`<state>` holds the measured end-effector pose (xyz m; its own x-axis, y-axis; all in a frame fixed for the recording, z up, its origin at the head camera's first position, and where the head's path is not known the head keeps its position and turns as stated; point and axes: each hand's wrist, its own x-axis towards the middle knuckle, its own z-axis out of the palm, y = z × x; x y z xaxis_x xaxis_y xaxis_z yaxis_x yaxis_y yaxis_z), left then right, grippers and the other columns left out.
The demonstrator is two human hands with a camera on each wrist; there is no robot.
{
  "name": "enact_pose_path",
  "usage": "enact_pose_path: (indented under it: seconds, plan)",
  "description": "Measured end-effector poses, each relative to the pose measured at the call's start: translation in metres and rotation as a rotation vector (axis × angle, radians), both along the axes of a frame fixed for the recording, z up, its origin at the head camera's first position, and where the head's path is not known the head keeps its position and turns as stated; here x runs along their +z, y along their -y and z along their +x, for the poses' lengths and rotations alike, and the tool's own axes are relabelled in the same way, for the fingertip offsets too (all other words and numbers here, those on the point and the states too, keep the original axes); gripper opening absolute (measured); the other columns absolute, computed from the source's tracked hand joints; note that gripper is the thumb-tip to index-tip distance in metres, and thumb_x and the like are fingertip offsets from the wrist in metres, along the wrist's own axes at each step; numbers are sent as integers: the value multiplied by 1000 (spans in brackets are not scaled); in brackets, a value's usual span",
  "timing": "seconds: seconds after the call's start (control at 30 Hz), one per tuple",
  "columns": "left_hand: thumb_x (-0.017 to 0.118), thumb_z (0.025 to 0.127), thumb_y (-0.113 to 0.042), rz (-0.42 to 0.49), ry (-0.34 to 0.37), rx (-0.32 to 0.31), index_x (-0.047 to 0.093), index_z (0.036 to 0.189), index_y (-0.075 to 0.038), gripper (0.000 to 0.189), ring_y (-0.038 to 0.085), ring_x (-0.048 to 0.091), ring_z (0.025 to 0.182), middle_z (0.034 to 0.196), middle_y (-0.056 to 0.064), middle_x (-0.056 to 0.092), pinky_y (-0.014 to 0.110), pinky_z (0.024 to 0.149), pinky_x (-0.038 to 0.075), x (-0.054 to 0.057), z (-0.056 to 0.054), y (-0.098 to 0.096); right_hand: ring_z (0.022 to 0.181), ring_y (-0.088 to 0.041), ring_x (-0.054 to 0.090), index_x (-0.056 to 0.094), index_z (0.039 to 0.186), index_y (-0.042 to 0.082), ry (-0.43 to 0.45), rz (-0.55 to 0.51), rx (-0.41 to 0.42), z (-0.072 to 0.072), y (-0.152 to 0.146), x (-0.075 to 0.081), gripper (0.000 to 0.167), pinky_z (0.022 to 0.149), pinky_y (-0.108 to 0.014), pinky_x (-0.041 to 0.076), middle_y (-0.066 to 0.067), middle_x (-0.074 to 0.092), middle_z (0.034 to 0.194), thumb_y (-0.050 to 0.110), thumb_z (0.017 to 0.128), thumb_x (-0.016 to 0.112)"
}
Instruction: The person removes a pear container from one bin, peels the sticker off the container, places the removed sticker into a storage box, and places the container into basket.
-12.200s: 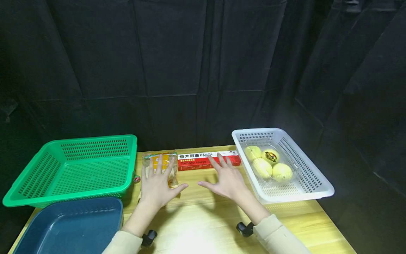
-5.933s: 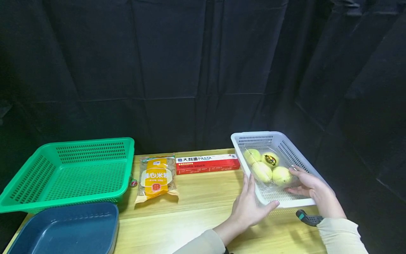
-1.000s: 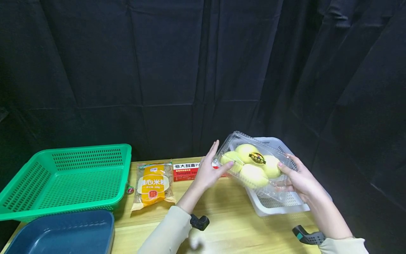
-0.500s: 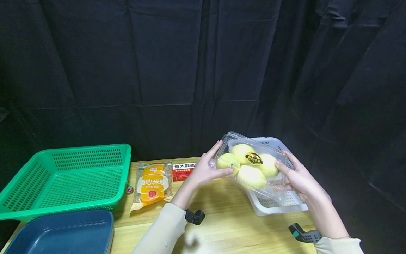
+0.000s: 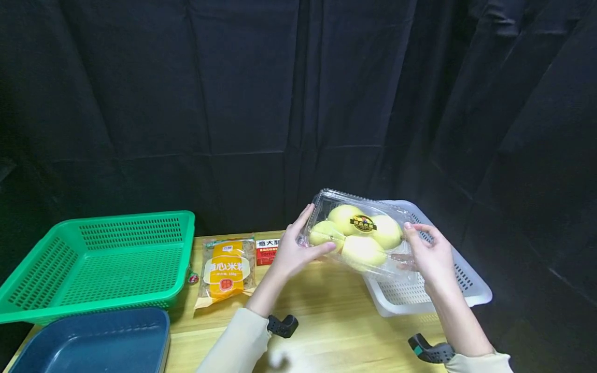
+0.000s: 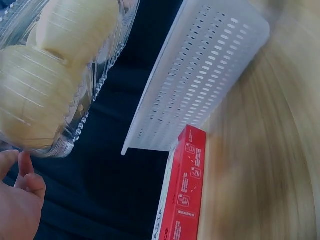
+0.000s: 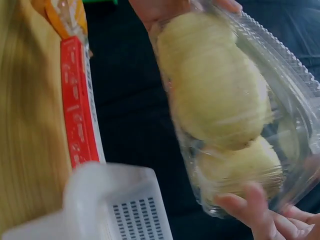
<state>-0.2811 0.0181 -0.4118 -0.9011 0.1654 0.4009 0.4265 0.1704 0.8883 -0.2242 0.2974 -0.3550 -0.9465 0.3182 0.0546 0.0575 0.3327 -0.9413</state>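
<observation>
A clear plastic clamshell of fruit (image 5: 359, 233) is held up in the air, tilted, with several round pale yellow fruits and a dark label inside. My left hand (image 5: 295, 248) grips its left end, thumb on top and fingers beneath or behind. At the opposite end my right hand (image 5: 431, 256) pinches the edge. The left wrist view shows fingertips of the left hand (image 6: 22, 195) under one end of the clamshell (image 6: 55, 75). In the right wrist view the right hand (image 7: 270, 220) touches the clamshell's lower end. Behind and below it stands the white basket (image 5: 471, 282), partly hidden.
A green basket (image 5: 126, 254) and a dark blue tray (image 5: 93, 336) stand on the left. A bag of rice noodles (image 5: 226, 269) lies mid-table beside a red pasta box (image 5: 267, 252), which the left hand partly covers. A small red-and-green item (image 5: 193, 278) sits by the green basket.
Earlier the clamshell lay inside the white basket. Both hands have lifted it out, and over the last second it has moved left and slightly up. The right hand has shifted left with it.
</observation>
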Motion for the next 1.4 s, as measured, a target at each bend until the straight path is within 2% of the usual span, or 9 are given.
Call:
enact_pose_path:
  seconds: [0.1,0.17,0.27,0.33,0.43,0.67,0.93,1.17,1.4]
  plan:
    - [90,83,-35,15,0,29,41,165,-26,97,36,28,160,172,-6,35,63,129,16,-2,4,5,83,-2,77,40,162,9,-56,-1,25,4,10,-4,67,72,-20,61,-27,53,155,47,109,55]
    - [90,83,-34,14,-18,44,40,166,-24,98,32,29,159,172,-5,34,61,130,15,-3,6,7,112,-10,74,34,167,11,-91,27,52,5,15,-10,68,79,-13,56,-21,46,163,40,110,57]
    - [92,81,-33,6,-68,67,40,166,-20,100,29,31,159,173,-4,33,58,131,13,-2,9,10,150,-26,46,26,169,13,-152,58,111,6,22,-19,71,108,-22,49,-10,30,173,31,109,59]
    - [94,79,-33,-5,-98,85,40,165,-19,103,30,32,158,173,-3,32,58,131,13,0,11,13,161,-28,24,21,170,12,-189,65,148,5,25,-24,74,124,-29,34,-2,18,177,28,108,60]
    - [94,77,-37,-29,-117,111,41,165,-18,104,31,35,157,173,-2,33,58,130,16,1,14,15,163,-25,12,20,170,11,-243,57,179,4,28,-29,76,132,-36,14,2,13,177,26,108,61]
    - [95,76,-42,-60,-72,172,41,165,-21,106,28,46,133,172,-9,34,51,107,48,-7,24,18,164,-30,11,20,170,11,-279,165,196,6,31,-31,80,133,-41,10,-4,14,177,28,105,64]
    - [94,76,-45,-62,-69,218,40,165,-21,107,31,46,135,172,-4,35,57,109,47,-17,38,23,163,-36,15,20,170,7,-265,165,234,8,34,-36,79,132,-48,16,-13,15,177,23,105,64]
    - [94,75,-50,-79,-18,263,38,166,-27,110,31,44,142,170,-8,37,59,112,44,-21,51,25,160,-39,24,24,169,8,-230,164,212,12,39,-40,77,130,-55,21,-19,30,171,25,105,63]
    - [97,73,-45,-61,8,330,38,166,-24,112,28,49,130,144,13,59,55,104,49,-26,62,32,159,-43,24,29,164,-5,-278,151,242,12,50,-44,73,130,-52,21,-24,30,170,20,104,64]
